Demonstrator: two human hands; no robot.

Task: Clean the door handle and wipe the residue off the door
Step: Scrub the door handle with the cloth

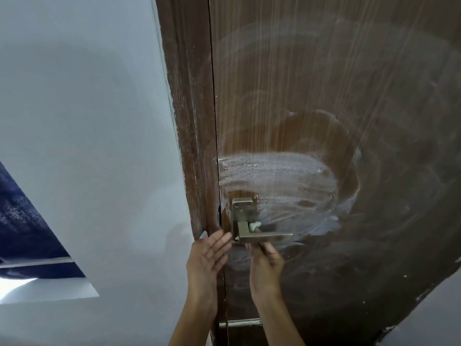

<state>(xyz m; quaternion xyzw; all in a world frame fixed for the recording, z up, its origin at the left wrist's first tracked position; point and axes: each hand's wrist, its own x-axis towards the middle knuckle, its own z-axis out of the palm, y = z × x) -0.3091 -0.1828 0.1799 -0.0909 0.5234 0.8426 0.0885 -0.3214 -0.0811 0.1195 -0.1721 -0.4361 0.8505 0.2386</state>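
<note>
A brown wooden door point(324, 96) carries white swirled residue point(277, 181), thickest just above the handle. The metal lever handle point(264, 237) sticks out to the right from its plate point(242, 211). My left hand point(208, 255) is open with the palm turned right, its fingertips just left of the lever's base by the door's edge. My right hand point(265, 263) reaches up from below, with its fingers curled under and behind the lever. A small white bit of wipe point(256, 224) shows above the lever by its neck, apparently pinched in those fingers.
The brown door frame point(192, 146), also dusted white, runs along the door's left edge. A pale wall point(87, 121) fills the left side. A dark blue opening point(22, 233) shows at the far left. A metal hinge or strip point(240, 322) sits low on the door's edge.
</note>
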